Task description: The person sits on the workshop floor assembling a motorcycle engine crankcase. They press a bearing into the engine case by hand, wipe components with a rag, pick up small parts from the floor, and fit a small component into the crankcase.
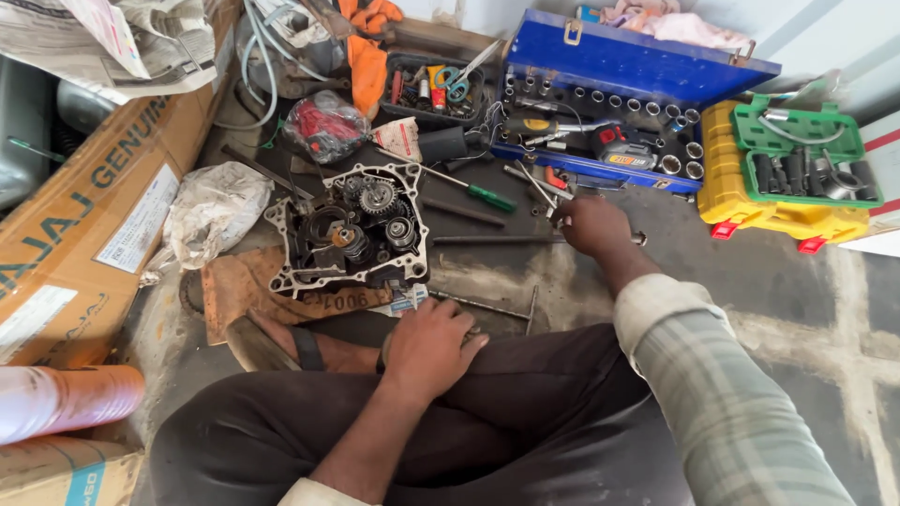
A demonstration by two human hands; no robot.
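Nearest, the person sits cross-legged on the floor, dark trousers filling the lower frame. The left hand rests on the knee beside a sandalled foot, its grip curled shut over something small and dark; what it holds cannot be told, since the fingers hide it.

Just beyond that hand a thin T-handled rod lies on the floor, its long axis running left to right. Left of it sits the open engine case, gears and bearings facing up, resting partly on a scrap of brown cardboard.

Further out and to the right, the right hand reaches forward, its grip closed around a long dark bar. The bar lies nearly level, its long axis pointing from the hand leftward toward the engine case, one short end showing past the knuckles on the right. So the right hand is on the bar, while the left is nearer the case.

A green-handled screwdriver lies just beyond the bar. Farthest back stand an open blue socket box and a yellow and green tool case; a large cardboard carton runs along the left.
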